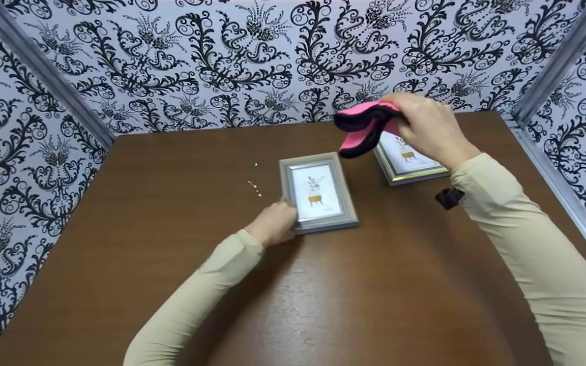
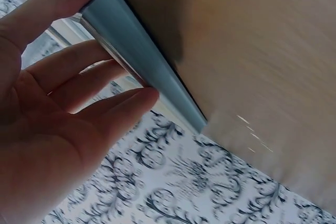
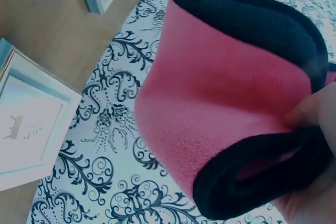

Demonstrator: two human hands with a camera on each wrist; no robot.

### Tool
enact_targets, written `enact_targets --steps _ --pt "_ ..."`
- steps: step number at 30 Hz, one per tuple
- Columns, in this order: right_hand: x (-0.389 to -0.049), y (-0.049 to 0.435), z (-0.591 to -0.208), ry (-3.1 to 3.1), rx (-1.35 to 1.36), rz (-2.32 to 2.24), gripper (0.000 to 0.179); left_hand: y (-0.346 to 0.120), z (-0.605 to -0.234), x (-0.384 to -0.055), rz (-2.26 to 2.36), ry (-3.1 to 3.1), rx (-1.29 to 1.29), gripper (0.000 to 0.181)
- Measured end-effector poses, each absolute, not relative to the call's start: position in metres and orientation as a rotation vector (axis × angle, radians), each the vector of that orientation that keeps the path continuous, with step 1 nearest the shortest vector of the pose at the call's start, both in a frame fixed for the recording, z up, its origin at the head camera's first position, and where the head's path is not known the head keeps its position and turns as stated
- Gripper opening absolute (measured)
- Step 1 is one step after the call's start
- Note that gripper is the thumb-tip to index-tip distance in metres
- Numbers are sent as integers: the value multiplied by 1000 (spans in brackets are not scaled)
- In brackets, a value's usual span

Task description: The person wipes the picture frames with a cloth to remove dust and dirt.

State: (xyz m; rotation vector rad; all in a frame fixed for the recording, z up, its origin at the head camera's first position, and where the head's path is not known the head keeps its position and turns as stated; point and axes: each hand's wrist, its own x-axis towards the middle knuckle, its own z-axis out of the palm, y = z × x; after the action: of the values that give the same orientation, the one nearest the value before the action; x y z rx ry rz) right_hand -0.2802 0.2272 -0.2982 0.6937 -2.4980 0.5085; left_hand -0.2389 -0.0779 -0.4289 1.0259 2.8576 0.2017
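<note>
A picture frame (image 1: 350,209) with a grey border and a plant print lies near the middle of the brown table. Along its left side, close to the near corner, my left hand (image 1: 275,222) grips it; the left wrist view has the thumb at the frame's corner (image 2: 107,3) and the fingers along the edge. Raised above the table at the right, my right hand (image 1: 433,127) pinches a folded pink cloth (image 3: 226,93) with black edging. Beneath and behind that hand is a second frame (image 1: 410,165) with a similar print, partly hidden by the hand and the cloth.
Several small white specks (image 1: 255,188) are scattered on the table (image 1: 181,203) left of the gripped frame. Patterned black-and-white walls (image 1: 252,61) close off the back and both sides, with metal posts (image 1: 59,76) at the corners. A dark object (image 1: 448,198) sits at the right wrist.
</note>
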Motion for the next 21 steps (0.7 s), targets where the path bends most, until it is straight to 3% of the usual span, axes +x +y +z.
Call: enact_targets --steps 21 --pt "-329 164 -362 -2596 899 355 46 -28 -434 -185 -110 2937 1428 4"
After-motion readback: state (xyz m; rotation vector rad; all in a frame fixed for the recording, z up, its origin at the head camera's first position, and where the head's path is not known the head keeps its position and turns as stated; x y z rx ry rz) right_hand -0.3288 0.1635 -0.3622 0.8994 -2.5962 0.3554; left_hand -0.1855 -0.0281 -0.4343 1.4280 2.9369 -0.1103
